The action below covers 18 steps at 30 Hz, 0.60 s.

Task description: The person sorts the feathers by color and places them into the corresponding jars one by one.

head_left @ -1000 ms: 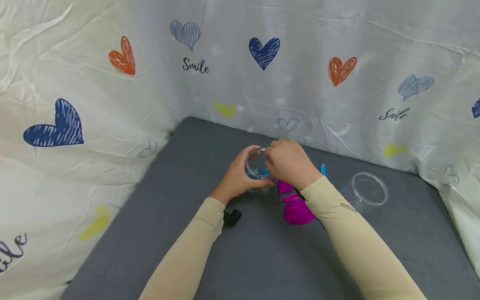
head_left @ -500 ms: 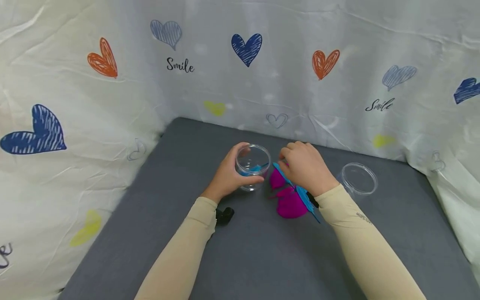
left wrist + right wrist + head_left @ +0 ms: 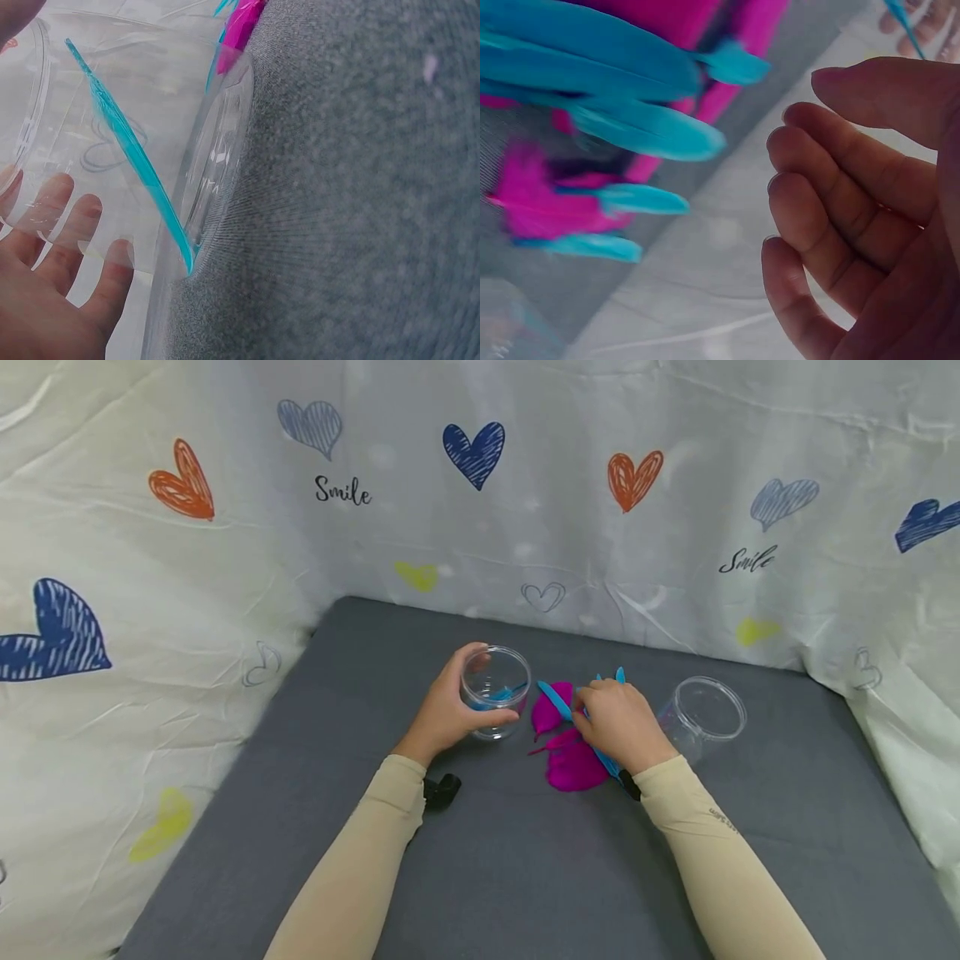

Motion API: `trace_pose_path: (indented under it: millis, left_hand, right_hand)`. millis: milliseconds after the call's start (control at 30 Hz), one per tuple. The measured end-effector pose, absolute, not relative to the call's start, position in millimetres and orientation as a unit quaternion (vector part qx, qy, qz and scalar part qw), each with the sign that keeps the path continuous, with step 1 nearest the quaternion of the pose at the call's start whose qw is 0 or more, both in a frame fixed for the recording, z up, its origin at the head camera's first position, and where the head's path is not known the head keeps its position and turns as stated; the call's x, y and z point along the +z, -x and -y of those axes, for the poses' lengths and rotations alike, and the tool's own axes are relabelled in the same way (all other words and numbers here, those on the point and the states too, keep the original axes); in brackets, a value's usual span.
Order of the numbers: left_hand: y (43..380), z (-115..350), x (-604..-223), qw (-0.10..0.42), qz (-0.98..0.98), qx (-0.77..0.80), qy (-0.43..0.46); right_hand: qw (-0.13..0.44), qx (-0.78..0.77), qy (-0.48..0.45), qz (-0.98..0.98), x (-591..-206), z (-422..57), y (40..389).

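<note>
My left hand (image 3: 442, 714) grips a clear plastic jar (image 3: 512, 672), thumb on the near side and fingers round the far side. One thin blue feather (image 3: 139, 161) leans inside it. Over a pile to the jar's right hovers my right hand (image 3: 618, 718), palm down. Its fingers are loosely bent and hold nothing in the right wrist view. Blue feathers (image 3: 645, 131) and magenta feathers (image 3: 573, 766) make up the pile, partly hidden beneath the hand in the head view.
A second clear jar (image 3: 701, 727) stands right of the pile. Both jars and the feathers are on a grey cloth-covered table (image 3: 510, 860). A white curtain (image 3: 555, 510) with printed hearts borders its back and left sides. Black wrist devices (image 3: 442, 792) show at the cuffs.
My right hand has gone from the held jar's mouth to above the feather pile on the right. The left hand keeps its grip on the jar. The head view has turned slightly right.
</note>
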<state>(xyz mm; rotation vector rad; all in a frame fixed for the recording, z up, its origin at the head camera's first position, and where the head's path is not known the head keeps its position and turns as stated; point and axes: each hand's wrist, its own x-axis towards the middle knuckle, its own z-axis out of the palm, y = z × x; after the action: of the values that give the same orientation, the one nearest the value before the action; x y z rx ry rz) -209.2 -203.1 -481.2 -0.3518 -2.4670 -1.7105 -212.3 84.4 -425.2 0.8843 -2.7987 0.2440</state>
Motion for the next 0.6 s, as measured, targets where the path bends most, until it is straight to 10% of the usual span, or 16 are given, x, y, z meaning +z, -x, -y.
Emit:
trace_pose_path:
  millis: [600]
  left_hand:
    - [208, 205, -482, 0.055, 0.819, -0.56, 0.115]
  right_hand:
    - [0.066, 0.086, -0.236, 0.966, -462, -84, 219]
